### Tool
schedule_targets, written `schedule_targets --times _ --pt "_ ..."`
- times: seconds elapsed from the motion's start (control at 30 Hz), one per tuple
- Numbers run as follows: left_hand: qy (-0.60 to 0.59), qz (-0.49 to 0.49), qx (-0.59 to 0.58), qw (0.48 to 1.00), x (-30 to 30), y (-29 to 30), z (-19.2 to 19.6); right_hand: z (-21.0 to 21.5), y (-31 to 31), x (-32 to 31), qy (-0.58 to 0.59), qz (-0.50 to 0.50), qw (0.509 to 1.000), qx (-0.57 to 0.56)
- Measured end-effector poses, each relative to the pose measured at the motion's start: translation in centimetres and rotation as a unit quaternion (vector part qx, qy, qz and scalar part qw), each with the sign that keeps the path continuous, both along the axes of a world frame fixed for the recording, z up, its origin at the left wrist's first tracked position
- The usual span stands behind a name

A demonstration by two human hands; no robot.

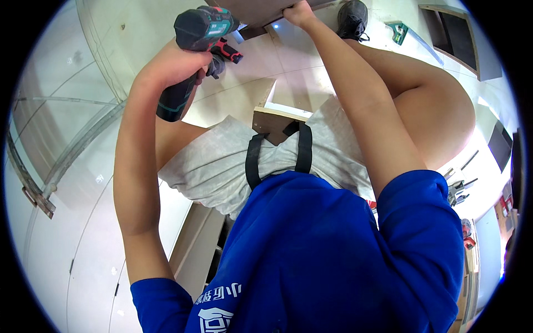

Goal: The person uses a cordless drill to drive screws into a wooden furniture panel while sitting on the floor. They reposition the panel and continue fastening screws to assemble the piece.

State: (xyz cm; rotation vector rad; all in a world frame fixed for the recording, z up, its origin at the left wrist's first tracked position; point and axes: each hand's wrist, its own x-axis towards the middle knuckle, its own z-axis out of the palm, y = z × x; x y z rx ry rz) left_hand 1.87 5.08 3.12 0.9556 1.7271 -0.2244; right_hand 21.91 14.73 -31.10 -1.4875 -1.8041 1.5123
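Observation:
My left hand (183, 62) is closed around the grip of a black and teal cordless drill (204, 26). The drill's nose points right, toward a dark brown board (261, 10) at the top of the head view. At the lower edge of that board my right hand (300, 13) is closed, fingers curled onto the panel. Just below the drill lies a red and black handled tool (229, 51), partly hidden, so its exact kind does not show. Most of the board lies beyond the upper rim.
Between my legs stands a wooden piece (269, 123) with a pale edge. My dark shoe (352, 21) is at upper right, near a green-handled tool (398, 33). A dark-fronted box (456, 40) stands at far right. A curved metal frame (83, 147) lies at left.

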Motion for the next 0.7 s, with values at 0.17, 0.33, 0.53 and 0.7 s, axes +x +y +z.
schedule_targets --times 0.17,0.33,0.53,0.7 --pt "-0.002 -0.004 -0.002 1.000 0.7 0.8 0.4 -1.0 0.1 0.6 0.029 -0.003 0.999 0.042" --pt "-0.015 0.031 -0.018 0.999 0.8 0.5 0.8 -1.2 0.0 0.2 0.035 -0.004 0.999 0.022" --pt "-0.002 -0.015 0.012 1.000 -0.3 0.1 -0.5 -1.5 0.0 0.0 0.030 0.012 0.999 0.043" --pt "-0.011 -0.014 -0.022 1.000 -0.2 0.8 -0.1 -1.5 -0.1 0.2 0.040 -0.006 0.999 0.007"
